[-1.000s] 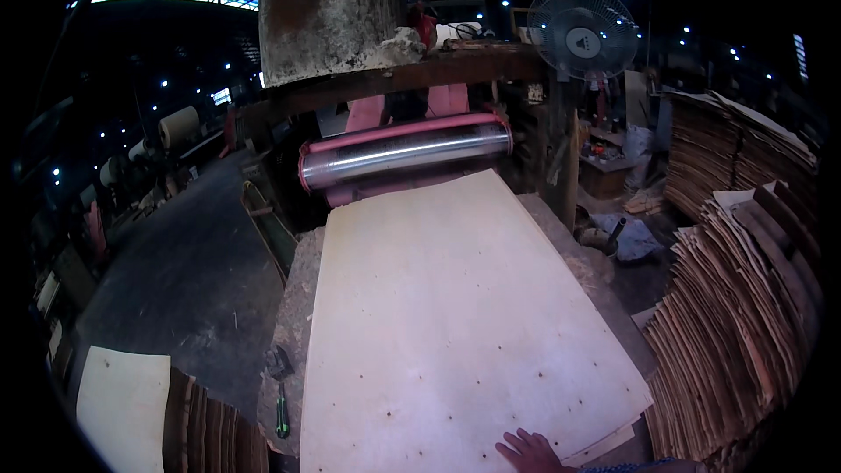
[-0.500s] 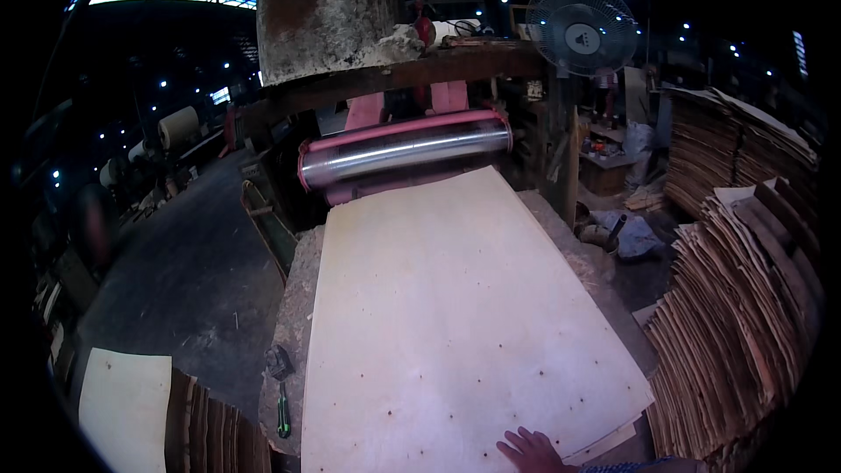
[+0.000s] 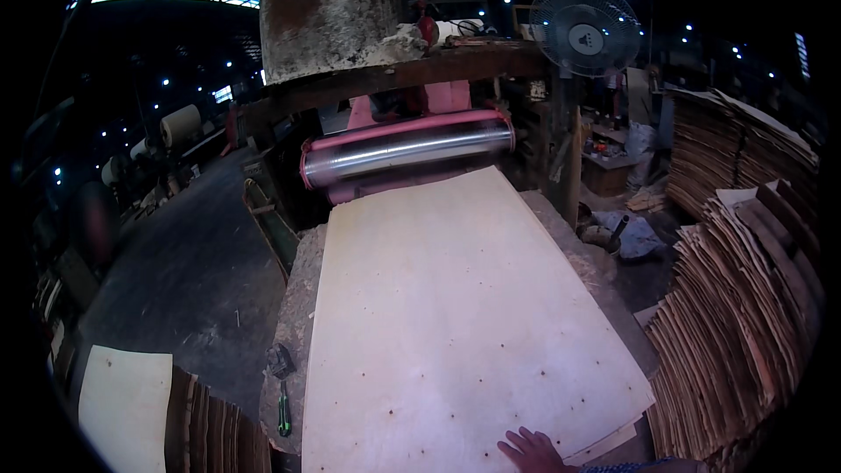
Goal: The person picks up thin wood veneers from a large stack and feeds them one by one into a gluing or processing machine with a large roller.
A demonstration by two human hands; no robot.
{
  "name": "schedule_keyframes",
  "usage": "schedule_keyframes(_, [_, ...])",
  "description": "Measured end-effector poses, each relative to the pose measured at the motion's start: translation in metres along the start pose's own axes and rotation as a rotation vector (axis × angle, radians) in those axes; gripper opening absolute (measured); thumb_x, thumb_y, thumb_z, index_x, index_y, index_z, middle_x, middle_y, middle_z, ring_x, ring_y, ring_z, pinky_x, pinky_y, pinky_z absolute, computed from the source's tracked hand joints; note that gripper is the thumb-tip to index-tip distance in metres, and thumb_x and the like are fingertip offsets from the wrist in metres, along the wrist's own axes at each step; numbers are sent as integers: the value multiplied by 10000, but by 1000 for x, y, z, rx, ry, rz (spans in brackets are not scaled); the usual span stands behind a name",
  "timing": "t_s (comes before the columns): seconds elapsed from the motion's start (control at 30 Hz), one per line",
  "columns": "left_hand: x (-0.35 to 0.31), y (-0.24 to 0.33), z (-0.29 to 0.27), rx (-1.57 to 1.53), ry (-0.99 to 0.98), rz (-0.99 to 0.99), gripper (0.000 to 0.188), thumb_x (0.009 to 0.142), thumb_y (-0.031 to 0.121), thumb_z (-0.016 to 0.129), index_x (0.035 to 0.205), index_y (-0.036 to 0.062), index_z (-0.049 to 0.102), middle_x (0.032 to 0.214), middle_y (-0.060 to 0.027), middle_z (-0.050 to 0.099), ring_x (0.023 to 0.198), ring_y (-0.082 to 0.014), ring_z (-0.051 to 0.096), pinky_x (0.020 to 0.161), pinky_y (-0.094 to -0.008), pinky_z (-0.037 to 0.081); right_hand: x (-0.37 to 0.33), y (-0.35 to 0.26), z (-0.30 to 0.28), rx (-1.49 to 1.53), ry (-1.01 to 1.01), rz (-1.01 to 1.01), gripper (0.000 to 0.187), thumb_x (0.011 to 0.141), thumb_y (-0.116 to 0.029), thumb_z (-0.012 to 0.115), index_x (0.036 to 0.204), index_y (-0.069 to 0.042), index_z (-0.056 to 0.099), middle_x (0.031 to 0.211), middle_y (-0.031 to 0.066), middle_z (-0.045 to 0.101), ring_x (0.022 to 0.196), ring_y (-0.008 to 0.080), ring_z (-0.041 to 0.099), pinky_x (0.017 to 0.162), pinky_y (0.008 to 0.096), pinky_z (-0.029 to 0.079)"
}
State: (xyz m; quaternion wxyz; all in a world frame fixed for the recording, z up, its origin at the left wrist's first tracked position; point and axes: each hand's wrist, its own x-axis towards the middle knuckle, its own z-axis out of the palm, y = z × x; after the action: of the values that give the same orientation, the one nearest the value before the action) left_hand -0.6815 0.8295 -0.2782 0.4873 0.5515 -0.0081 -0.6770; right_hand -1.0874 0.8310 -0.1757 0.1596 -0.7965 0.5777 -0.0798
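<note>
My right hand [image 3: 532,453] rests on the near right part of a large pale wood veneer sheet [image 3: 438,298], fingers spread and palm down. The sheet lies flat, dotted with small dark knots, and its far edge lies just before a roller machine. A shiny metal roller [image 3: 412,151] with a pink roller [image 3: 412,129] above it spans the machine. Under the sheet's near right corner, the edge of another pale sheet shows. My left hand is out of the picture.
A green utility knife [image 3: 284,412] and a small black object [image 3: 279,360] lie on the bench's left margin. Stacked veneer [image 3: 727,324] stands at right, another stack [image 3: 210,425] at lower left. A fan [image 3: 585,28] hangs by the machine; a person's dark-clothed body shows behind the rollers.
Beyond the rollers, the dark-clothed person has shifted slightly to the left. My right hand and the veneer sheet stay in place.
</note>
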Motion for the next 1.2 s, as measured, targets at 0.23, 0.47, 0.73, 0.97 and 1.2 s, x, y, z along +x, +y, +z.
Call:
schedule_keyframes(0.23, [-2, 2, 2, -1, 3, -11, 236, 917, 254, 609, 956, 22, 618, 697, -94, 620, 654, -209, 589, 629, -346, 524, 0, 2, 4, -12, 31, -14, 991, 601, -360, 814, 1434, -108, 341, 1487, 168, 290, 1372, 381, 253, 1084, 546, 239])
schedule_keyframes(0.47, [-4, 2, 4, -12, 2, -13, 202, 913, 242, 619, 939, 42, 629, 708, -78, 623, 668, -201, 584, 643, -341, 514, 0, 1, 2, -13, 10, -1, 987, 598, -348, 817, 1432, -111, 345, 1485, 163, 294, 1376, 378, 247, 1086, 545, 241])
schedule_keyframes(0.73, [-13, 7, 15, -14, -16, -10, 186, 922, 241, 602, 981, 66, 629, 751, -47, 645, 665, -165, 586, 636, -332, 507, 0, 0, 0, -4, 9, 6, 975, 599, -333, 816, 1427, -106, 352, 1485, 165, 293, 1376, 379, 247, 1090, 544, 237])
schedule_keyframes(0.97, [9, -2, -8, -12, -50, -35, 215, 927, 239, 593, 1043, 59, 612, 799, -71, 661, 690, -195, 599, 656, -344, 515, 1, -2, 0, 0, 16, 3, 973, 602, -340, 816, 1424, -98, 355, 1482, 168, 298, 1373, 380, 254, 1092, 541, 238])
schedule_keyframes(1.2, [-2, 2, 4, -16, -58, -1, 230, 921, 228, 601, 1048, 36, 604, 802, -88, 661, 717, -208, 609, 662, -368, 524, -1, -2, -4, 0, 11, 11, 974, 603, -346, 816, 1425, -101, 353, 1483, 169, 295, 1373, 381, 253, 1087, 545, 246])
